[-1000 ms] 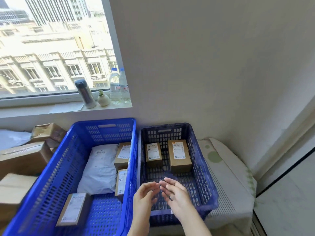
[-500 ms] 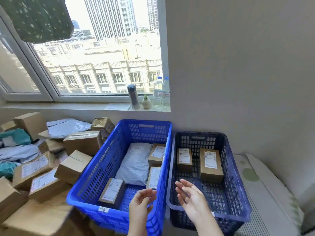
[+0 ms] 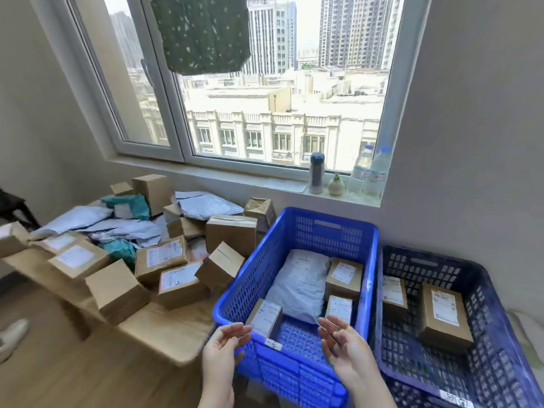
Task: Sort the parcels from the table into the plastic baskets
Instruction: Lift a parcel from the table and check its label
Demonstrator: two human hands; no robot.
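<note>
A bright blue basket stands in the middle and holds a grey mailer bag and three small cardboard boxes. To its right a dark blue basket holds two labelled boxes. On the wooden table at left lies a pile of cardboard parcels and grey and teal mailer bags. My left hand and my right hand hover palms inward over the near rim of the bright blue basket, fingers relaxed, holding nothing.
The window sill behind the baskets carries a grey flask, a small white vase and two water bottles. A dark cloth hangs at the window. A white shoe lies on the wooden floor at far left.
The view has swung left, bringing the parcel table into sight. Both empty hands have shifted from the dark blue basket to the near rim of the bright blue one and spread apart.
</note>
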